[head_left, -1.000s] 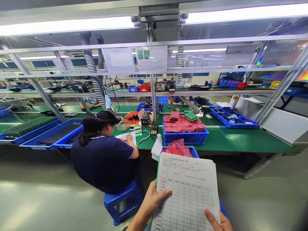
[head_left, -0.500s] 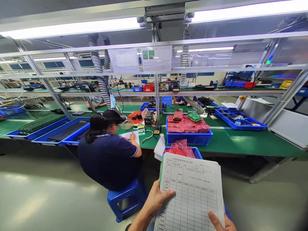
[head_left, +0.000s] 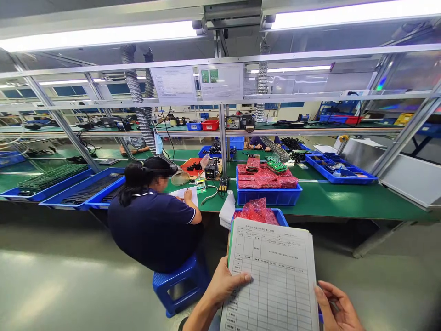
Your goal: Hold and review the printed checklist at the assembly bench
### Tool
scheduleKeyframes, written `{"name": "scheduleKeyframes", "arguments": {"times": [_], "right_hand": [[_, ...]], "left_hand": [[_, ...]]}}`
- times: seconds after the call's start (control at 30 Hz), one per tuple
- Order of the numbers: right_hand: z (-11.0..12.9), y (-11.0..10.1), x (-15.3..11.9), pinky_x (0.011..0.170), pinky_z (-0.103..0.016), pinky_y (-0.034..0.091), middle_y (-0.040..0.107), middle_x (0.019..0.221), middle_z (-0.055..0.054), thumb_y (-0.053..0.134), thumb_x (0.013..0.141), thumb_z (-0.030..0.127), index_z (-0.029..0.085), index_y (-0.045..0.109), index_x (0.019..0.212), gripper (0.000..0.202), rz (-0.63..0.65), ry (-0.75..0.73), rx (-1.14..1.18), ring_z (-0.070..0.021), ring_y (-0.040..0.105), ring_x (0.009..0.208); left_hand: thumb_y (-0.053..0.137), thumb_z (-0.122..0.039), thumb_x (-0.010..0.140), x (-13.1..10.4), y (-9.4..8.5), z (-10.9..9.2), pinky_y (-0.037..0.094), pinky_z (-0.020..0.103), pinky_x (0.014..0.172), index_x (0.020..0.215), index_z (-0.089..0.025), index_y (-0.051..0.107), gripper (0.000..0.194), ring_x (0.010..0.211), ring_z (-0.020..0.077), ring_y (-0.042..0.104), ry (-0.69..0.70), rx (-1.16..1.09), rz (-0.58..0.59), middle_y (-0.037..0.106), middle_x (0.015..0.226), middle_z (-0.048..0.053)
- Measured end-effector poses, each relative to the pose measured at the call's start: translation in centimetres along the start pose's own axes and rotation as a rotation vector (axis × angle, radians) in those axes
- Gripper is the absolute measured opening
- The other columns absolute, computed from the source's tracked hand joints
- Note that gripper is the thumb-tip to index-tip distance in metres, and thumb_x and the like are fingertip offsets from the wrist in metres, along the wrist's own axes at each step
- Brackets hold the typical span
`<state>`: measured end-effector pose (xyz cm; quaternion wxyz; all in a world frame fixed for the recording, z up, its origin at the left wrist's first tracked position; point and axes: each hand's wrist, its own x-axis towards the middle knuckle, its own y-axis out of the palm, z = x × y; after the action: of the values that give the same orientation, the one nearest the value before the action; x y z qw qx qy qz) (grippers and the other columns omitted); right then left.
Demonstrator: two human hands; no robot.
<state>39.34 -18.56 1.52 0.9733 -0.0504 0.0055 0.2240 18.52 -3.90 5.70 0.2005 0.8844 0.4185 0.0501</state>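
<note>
A stack of printed forms with a ruled table (head_left: 272, 276) is held low in the middle of the head view. My left hand (head_left: 223, 285) grips its left edge, thumb lying on the top sheet. My right hand (head_left: 339, 310) sits at the stack's lower right edge with the palm turned up and the fingers loosely apart; only the thumb is near the paper. Just behind the forms stands a blue bin of red bagged parts (head_left: 257, 212).
A seated co-worker in a dark shirt (head_left: 151, 225) writes at the green bench (head_left: 344, 202) on a blue stool (head_left: 179, 285). The bench also carries a blue bin of red bags (head_left: 265, 195), long blue trays (head_left: 82, 193) at the left and a blue tray (head_left: 339, 170) at the right.
My right hand has slid off the forms to their right edge and turned palm up. The left hand keeps its grip. The view shifted slightly.
</note>
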Motion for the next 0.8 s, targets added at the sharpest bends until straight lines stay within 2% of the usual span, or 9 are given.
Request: {"name": "scheduleKeyframes", "arguments": {"times": [0.13,0.23,0.33,0.47,0.6,0.7,0.8], "right_hand": [[0.4,0.0,1.1,0.084,-0.040,0.052,0.061,0.101,-0.007,0.071,0.062,0.068,0.020,0.065,0.103,0.064,0.029,-0.079,-0.051,-0.0252,0.061,0.092],[1.7,0.6,1.1,0.083,-0.041,0.050,0.059,0.101,-0.005,0.070,0.061,0.070,0.022,0.066,0.103,0.064,0.033,-0.116,-0.083,-0.0237,0.058,0.089],[2.8,1.3,0.8,0.081,-0.042,0.049,0.059,0.096,-0.003,0.070,0.061,0.070,0.023,0.063,0.109,0.067,0.003,-0.092,-0.068,-0.0219,0.058,0.085],[2.9,1.6,1.3,0.069,-0.037,0.052,0.063,0.088,-0.004,0.074,0.054,0.071,0.020,0.063,0.109,0.076,0.003,-0.106,-0.096,-0.0222,0.059,0.079],[3.3,1.8,1.8,0.061,-0.033,0.050,0.065,0.078,-0.003,0.075,0.054,0.069,0.019,0.062,0.101,0.070,0.026,-0.133,-0.139,-0.0205,0.058,0.071],[4.2,2.0,1.5,0.069,-0.036,0.049,0.065,0.078,-0.002,0.075,0.052,0.071,0.022,0.061,0.093,0.065,0.018,-0.092,-0.130,-0.0216,0.059,0.075],[5.0,2.0,1.1,0.078,-0.040,0.047,0.065,0.078,-0.002,0.076,0.047,0.072,0.024,0.062,0.086,0.063,0.006,-0.025,-0.127,-0.0231,0.058,0.078]], "left_hand": [[0.091,-0.038,0.053,-0.2,0.2,-0.3,0.053,0.028,0.076,0.096,-0.013,0.074,0.053,0.085,0.0220,0.070,-0.006,0.004,0.001,0.078,0.089,0.009],[0.091,-0.038,0.052,-0.4,0.1,-0.4,0.052,0.027,0.075,0.095,-0.012,0.074,0.054,0.084,0.0214,0.070,-0.011,0.017,-0.006,0.078,0.089,0.010],[0.091,-0.038,0.051,-0.4,-0.2,-0.3,0.052,0.027,0.074,0.094,-0.012,0.074,0.053,0.082,0.0205,0.069,-0.009,0.024,-0.014,0.078,0.090,0.009],[0.091,-0.037,0.051,-0.5,-0.4,-0.2,0.051,0.027,0.073,0.094,-0.013,0.075,0.051,0.081,0.0198,0.068,-0.004,0.034,-0.023,0.078,0.090,0.008],[0.091,-0.039,0.051,-0.5,-0.4,-0.4,0.051,0.027,0.072,0.091,-0.013,0.076,0.050,0.080,0.0206,0.067,0.001,0.057,-0.010,0.077,0.088,0.008],[0.089,-0.047,0.053,-0.5,-0.5,-0.1,0.051,0.029,0.076,0.093,-0.013,0.075,0.054,0.084,0.0229,0.068,0.011,0.064,-0.039,0.077,0.092,0.010],[0.080,-0.063,0.059,-0.5,-0.8,0.3,0.050,0.031,0.079,0.097,-0.012,0.073,0.064,0.086,0.0237,0.068,-0.001,0.023,-0.155,0.077,0.095,0.011]]}}
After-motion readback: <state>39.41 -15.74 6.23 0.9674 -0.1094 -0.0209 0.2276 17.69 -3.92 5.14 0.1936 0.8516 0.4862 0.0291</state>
